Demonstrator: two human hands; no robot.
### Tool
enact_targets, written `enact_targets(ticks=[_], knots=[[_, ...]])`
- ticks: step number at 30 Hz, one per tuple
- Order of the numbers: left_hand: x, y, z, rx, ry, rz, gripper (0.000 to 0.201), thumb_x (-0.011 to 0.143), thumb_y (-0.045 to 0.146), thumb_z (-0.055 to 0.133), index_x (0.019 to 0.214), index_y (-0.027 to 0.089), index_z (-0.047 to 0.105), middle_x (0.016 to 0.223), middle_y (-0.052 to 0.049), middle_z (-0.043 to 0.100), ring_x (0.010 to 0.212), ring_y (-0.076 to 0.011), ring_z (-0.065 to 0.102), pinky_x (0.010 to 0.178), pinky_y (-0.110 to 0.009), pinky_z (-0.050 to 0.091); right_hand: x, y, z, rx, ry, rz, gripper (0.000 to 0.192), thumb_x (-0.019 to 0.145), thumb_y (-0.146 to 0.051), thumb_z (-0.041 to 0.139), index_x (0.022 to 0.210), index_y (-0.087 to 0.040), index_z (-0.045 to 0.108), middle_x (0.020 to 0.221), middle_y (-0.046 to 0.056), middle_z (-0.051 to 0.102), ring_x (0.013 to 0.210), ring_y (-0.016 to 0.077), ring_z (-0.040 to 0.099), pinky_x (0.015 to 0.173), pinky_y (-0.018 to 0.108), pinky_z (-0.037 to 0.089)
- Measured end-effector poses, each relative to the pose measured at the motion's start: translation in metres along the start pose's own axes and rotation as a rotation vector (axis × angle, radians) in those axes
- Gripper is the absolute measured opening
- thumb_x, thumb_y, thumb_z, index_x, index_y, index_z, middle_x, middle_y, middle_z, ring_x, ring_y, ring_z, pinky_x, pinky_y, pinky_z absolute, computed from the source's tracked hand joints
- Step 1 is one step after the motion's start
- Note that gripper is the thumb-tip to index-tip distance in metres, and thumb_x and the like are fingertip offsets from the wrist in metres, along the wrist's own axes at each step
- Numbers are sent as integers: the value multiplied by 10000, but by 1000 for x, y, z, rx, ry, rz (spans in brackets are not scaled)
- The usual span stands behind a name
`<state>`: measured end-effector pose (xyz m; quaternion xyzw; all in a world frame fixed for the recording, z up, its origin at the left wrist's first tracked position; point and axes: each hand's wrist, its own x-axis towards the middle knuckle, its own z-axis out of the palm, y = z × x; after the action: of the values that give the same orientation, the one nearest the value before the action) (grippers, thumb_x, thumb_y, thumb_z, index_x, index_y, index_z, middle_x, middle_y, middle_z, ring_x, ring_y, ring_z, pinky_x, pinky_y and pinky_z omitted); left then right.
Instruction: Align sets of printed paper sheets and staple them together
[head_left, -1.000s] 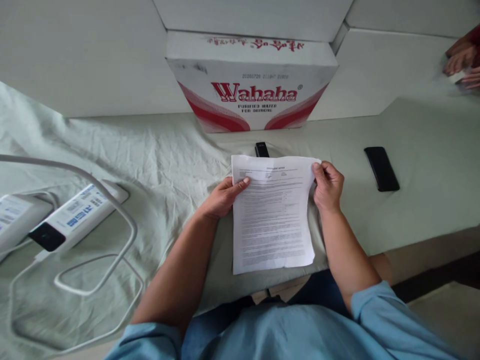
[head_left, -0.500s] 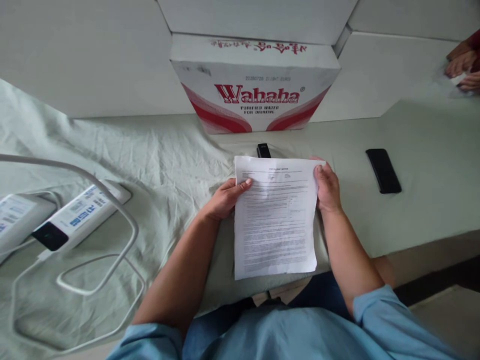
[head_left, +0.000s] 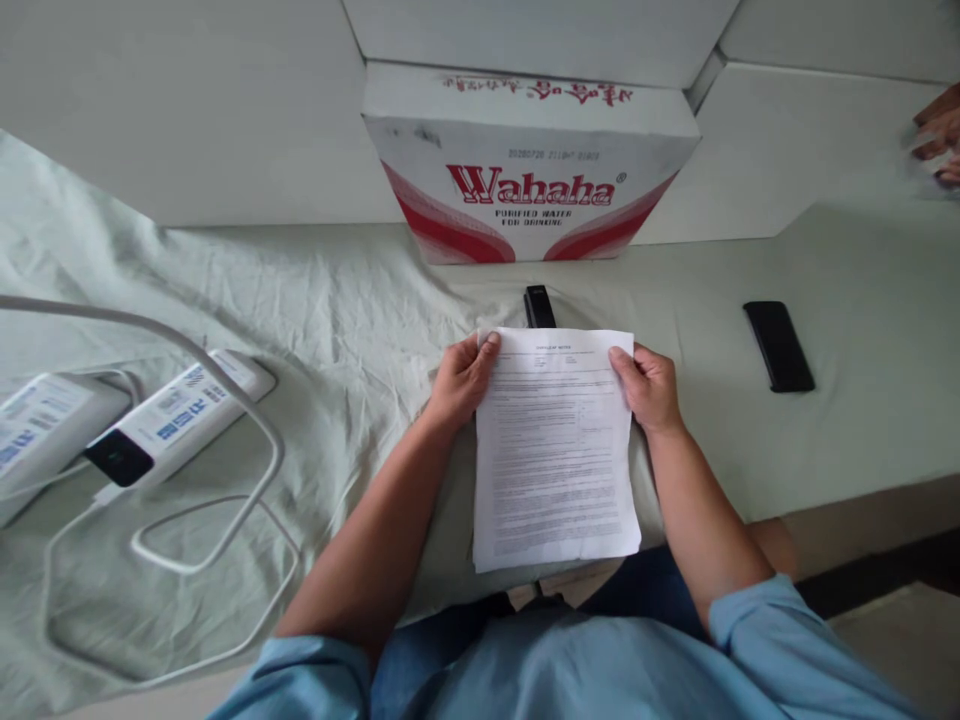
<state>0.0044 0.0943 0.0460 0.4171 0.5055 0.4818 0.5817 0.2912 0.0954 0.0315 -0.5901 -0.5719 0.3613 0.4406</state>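
Observation:
Printed sheets of paper (head_left: 556,460), seemingly a thin stack, are held between both hands at the front edge of the cloth-covered table. My left hand (head_left: 463,378) grips the upper left corner, thumb on top and fingers behind. At the upper right corner my right hand (head_left: 651,385) pinches the paper the same way. Just beyond the top edge lies a black stapler-like object (head_left: 538,306), its near end hidden by the paper.
A Wahaha water carton (head_left: 532,185) stands behind, against white panels. To the right lies a black phone (head_left: 778,346). On the left are two white power banks (head_left: 180,415) (head_left: 52,425) and a looped white cable (head_left: 274,465). Another person's hands (head_left: 941,140) show at the far right.
My left hand has slid up to the paper's top left corner, and my right thumb now lies over its front. The sheets' top edge is lower and straighter. The view has shifted slightly.

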Motion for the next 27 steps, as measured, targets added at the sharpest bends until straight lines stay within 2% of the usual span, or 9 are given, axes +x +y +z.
enact_targets(ticks=[2, 6, 12, 18, 20, 23, 25, 27], knots=[[1, -1, 1, 24, 20, 27, 685, 831, 870, 777, 751, 215, 593, 626, 34, 528, 545, -102, 421, 523, -259, 334, 0, -4, -1, -75, -18, -34, 594, 943, -700, 709, 624, -224, 554, 554, -41, 442, 559, 118, 380, 540, 296, 293], [3, -2, 0, 72, 53, 77, 590, 875, 778, 782, 934, 194, 728, 718, 13, 609, 626, -126, 484, 567, -262, 363, 0, -11, -3, -147, -43, -58, 566, 936, -617, 688, 597, -236, 442, 536, -50, 376, 559, 112, 347, 545, 297, 275], [3, -2, -1, 133, 52, 102, 555, 949, 745, 710, 1048, 205, 794, 660, 39, 506, 585, -128, 393, 551, -284, 283, 2, -13, -7, -171, -92, -58, 530, 926, -552, 681, 587, -240, 419, 528, -52, 382, 546, 108, 346, 545, 298, 273], [6, -6, -5, 237, 78, 121, 331, 945, 504, 715, 1043, 218, 851, 617, 51, 467, 572, -129, 319, 576, -295, 256, 4, -9, -9, -132, -102, -29, 509, 905, -543, 691, 590, -237, 433, 545, -48, 393, 554, 108, 351, 532, 290, 271], [6, -7, -5, 266, 65, 124, 345, 959, 486, 693, 1092, 214, 859, 647, 38, 552, 591, -135, 398, 606, -288, 316, 4, -9, -9, -137, -94, -22, 505, 892, -538, 693, 585, -239, 426, 538, -48, 385, 549, 106, 344, 525, 289, 263], [5, -4, -5, 386, 15, 183, 360, 966, 482, 690, 1108, 206, 872, 912, -34, 787, 784, -178, 629, 762, -297, 460, 4, -12, -9, -167, -98, -23, 500, 878, -518, 689, 565, -239, 416, 521, -49, 369, 540, 102, 331, 522, 289, 251], [4, -1, -5, 474, -18, 192, 345, 957, 470, 684, 1059, 201, 874, 951, -43, 817, 808, -187, 659, 795, -302, 479, 2, -14, -11, -180, -92, -13, 499, 873, -511, 690, 565, -242, 406, 524, -51, 358, 545, 102, 330, 523, 288, 250], [4, 0, -6, 529, -42, 171, 340, 950, 472, 672, 1003, 197, 865, 830, -19, 784, 685, -159, 591, 726, -294, 458, -2, -15, -14, -186, -91, 20, 503, 877, -513, 698, 567, -242, 410, 528, -51, 366, 547, 104, 338, 523, 286, 257]])
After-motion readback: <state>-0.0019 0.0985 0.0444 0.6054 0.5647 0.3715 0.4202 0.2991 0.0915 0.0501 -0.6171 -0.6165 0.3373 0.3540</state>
